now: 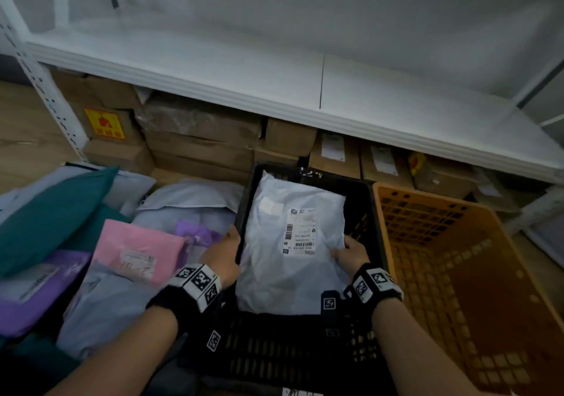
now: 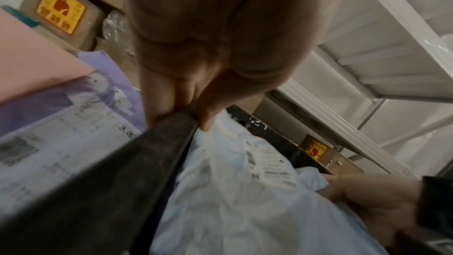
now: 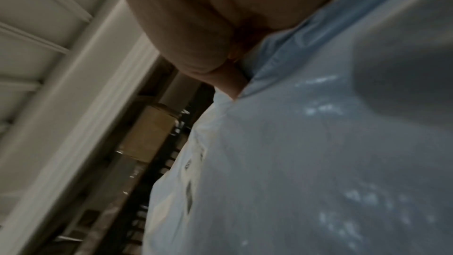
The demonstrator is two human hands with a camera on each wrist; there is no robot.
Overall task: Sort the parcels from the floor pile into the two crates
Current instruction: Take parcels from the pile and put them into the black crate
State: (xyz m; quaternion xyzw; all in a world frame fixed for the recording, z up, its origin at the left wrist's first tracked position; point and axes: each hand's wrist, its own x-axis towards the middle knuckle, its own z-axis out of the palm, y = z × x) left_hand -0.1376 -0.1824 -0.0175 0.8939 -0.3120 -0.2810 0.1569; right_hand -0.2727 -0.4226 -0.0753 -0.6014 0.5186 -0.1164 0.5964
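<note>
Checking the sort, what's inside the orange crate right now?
Nothing shows inside the orange crate: bare perforated floor and walls. Its near corner is out of frame.

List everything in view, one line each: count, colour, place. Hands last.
held parcel: one, pale blue-white with label, over the black crate
black crate: one, black, centre floor
orange crate: one, orange, right of the black crate
floor pile: several parcels, teal, pink, purple, pale blue, left
cardboard boxes: many, brown, under the shelf
shelf: one, white, behind
left hand: grips the parcel's left edge at the crate rim
right hand: grips the right edge
</note>
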